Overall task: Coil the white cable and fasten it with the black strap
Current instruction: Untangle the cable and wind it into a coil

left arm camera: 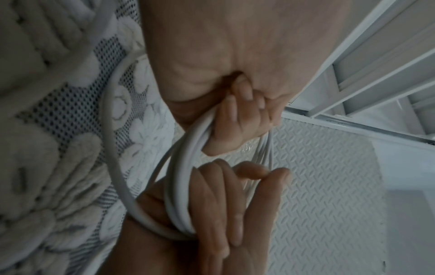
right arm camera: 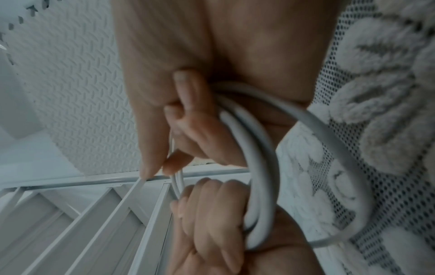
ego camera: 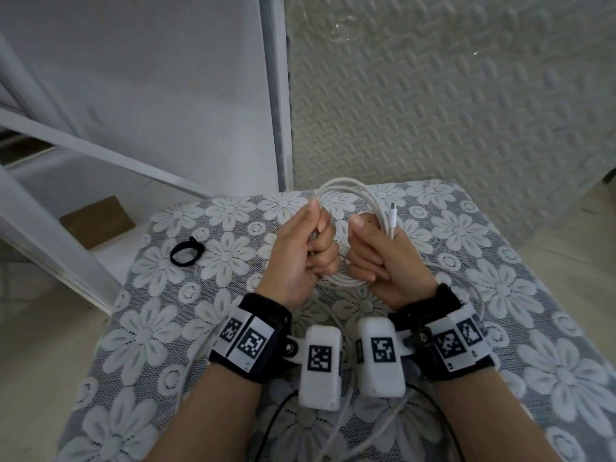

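The white cable (ego camera: 353, 195) is wound into several loops held up between both hands above the table. My left hand (ego camera: 308, 248) grips the loops' left side with curled fingers. My right hand (ego camera: 373, 251) grips the right side, and the cable's plug end (ego camera: 393, 215) sticks up beside its thumb. A loose tail of cable (ego camera: 480, 295) runs off past the right wrist. The wrist views show the cable (left arm camera: 186, 167) (right arm camera: 254, 152) bundled through both fists. The black strap (ego camera: 186, 253) lies as a small ring on the cloth, left of the left hand.
A lace flower tablecloth (ego camera: 500, 295) covers the table. A white metal frame (ego camera: 100, 151) and a brown block (ego camera: 96, 225) stand at the left. A textured foam wall panel (ego camera: 433, 95) rises behind. A black wire (ego camera: 266, 428) trails near my forearms.
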Motion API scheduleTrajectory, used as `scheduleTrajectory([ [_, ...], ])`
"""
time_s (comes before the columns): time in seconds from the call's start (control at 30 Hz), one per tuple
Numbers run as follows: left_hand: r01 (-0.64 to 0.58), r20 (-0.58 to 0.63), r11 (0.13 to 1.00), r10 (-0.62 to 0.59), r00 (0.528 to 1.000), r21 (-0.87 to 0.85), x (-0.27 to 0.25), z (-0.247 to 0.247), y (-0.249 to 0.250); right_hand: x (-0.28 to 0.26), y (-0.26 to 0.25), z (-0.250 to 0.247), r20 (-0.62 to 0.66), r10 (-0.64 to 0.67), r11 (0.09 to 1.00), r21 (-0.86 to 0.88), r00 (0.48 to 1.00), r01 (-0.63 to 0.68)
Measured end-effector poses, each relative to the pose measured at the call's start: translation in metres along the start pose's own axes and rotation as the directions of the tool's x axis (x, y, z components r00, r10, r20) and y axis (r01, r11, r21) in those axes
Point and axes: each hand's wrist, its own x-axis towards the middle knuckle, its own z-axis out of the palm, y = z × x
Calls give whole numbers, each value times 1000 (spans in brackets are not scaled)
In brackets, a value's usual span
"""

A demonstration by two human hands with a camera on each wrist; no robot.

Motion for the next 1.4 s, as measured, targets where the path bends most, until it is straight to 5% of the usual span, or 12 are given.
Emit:
scheduleTrajectory([
  [0.33, 122, 110, 986, -110, 988, -111, 4, -13, 6, -3, -7, 4, -75, 42, 996, -70, 996, -48],
  [0.7, 153, 45, 969, -147, 988, -194, 5, -21, 15, -1, -12, 1, -134, 48, 999, 10, 990, -47],
  [0.93, 109, 14, 985, -108, 994, -133, 4, -18, 14, -1, -14, -5, -143, 59, 997, -34, 988, -65],
  [1.17, 152, 141, 988, -148, 979, -15, 2, -22, 14, -2, -10, 0, -156, 75, 982, -161, 985, -100],
  [1.4, 8, -43, 998, -6, 999, 54, 0, -21, 19, -2, -21, -5, -95, -73, 977, 192, 993, 90],
])
